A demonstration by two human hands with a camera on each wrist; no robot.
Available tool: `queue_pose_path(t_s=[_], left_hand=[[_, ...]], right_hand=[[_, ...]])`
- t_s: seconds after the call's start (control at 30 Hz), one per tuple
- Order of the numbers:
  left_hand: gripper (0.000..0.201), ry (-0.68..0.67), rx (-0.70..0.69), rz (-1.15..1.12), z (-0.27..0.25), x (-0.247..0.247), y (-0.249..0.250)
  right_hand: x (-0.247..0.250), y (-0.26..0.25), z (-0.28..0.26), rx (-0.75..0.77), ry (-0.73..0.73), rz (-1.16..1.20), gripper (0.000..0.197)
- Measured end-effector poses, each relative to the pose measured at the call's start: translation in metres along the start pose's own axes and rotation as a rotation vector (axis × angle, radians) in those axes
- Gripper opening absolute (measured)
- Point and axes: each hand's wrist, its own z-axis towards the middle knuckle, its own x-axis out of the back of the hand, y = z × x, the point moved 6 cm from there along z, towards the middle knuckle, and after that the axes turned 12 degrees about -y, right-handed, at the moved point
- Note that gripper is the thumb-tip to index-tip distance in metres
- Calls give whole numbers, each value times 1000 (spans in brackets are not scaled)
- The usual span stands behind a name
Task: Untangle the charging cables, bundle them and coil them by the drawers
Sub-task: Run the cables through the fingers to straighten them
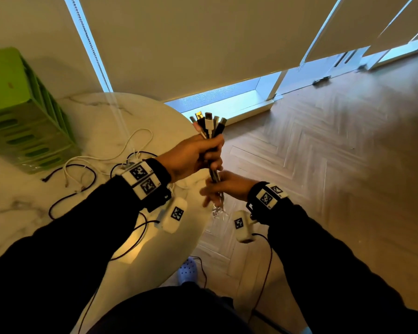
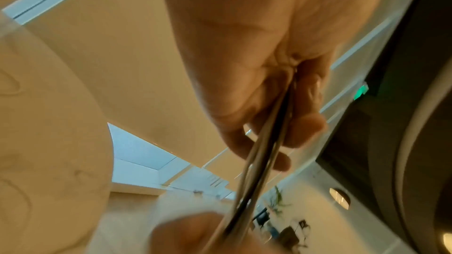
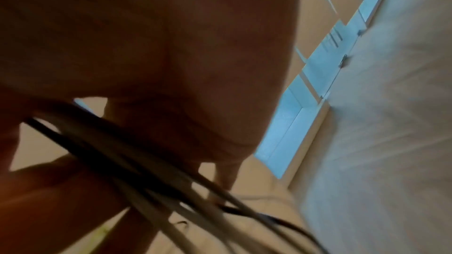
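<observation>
Several black and white charging cables [image 1: 209,127] are gathered into one bundle, their plugs fanned out upward beyond the table's right edge. My left hand [image 1: 193,156] grips the bundle just under the plugs. Directly below it my right hand [image 1: 217,189] is curled round the same strands [image 2: 259,157], blurred. The loose tails [image 1: 82,169] trail back over the marble table in loops. In the right wrist view the strands [image 3: 151,165] run dark and blurred under my palm. The green drawer unit [image 1: 22,112] stands at the table's far left.
The round marble table [image 1: 34,213] has its curved edge right under my hands. Herringbone wood floor [image 1: 323,153] lies to the right. Roller blinds [image 1: 203,44] cover the windows behind. A light blue clog [image 1: 187,271] is on the floor by the table.
</observation>
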Motion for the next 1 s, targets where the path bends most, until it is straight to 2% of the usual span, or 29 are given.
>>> queue_pose_path(t_s=[0.07,0.1,0.13,0.2,0.27,0.3,0.33,0.37,0.43,0.5,0.57,0.63,0.8,0.87,1.0], left_hand=[[29,-37,-3,-94,-6,3,13],[28,-43,-6,-98,-7,5,18],[28,-37,-4,-77,-7,7,21],[27,26,-12,-21,-6,12,21],[20,152,-72,-17,-5,17,17],[12,234,-119,-39,-5,20,16],[8,319,-168,-77,-5,23,16],[11,401,-207,-113,-4,28,15],[15,509,-233,-128,-5,36,12],[16,504,-204,-86,-4,41,8],[23,453,-175,-15,-5,45,2],[32,447,-179,16,-12,53,0],[41,627,-194,-60,-64,94,5],[42,729,-226,-93,-93,114,11],[39,939,-331,-168,-152,153,19]], right_hand=[[4,31,-1,-200,-30,-200,36],[10,47,-2,-291,9,-313,38],[19,58,-5,-357,114,-417,38],[45,67,-14,-404,464,-627,30],[56,57,-24,-347,768,-815,22],[53,54,-24,-300,823,-837,25],[47,53,-21,-271,800,-837,28],[38,57,-13,-248,711,-846,33],[9,62,7,-226,461,-879,46],[-22,66,23,-226,257,-822,57],[-42,68,33,-237,120,-700,63],[-51,66,38,-220,39,-564,57],[-41,36,48,-160,-32,-574,18],[-38,17,62,-105,-10,-637,20],[-43,-16,90,-2,174,-799,22]])
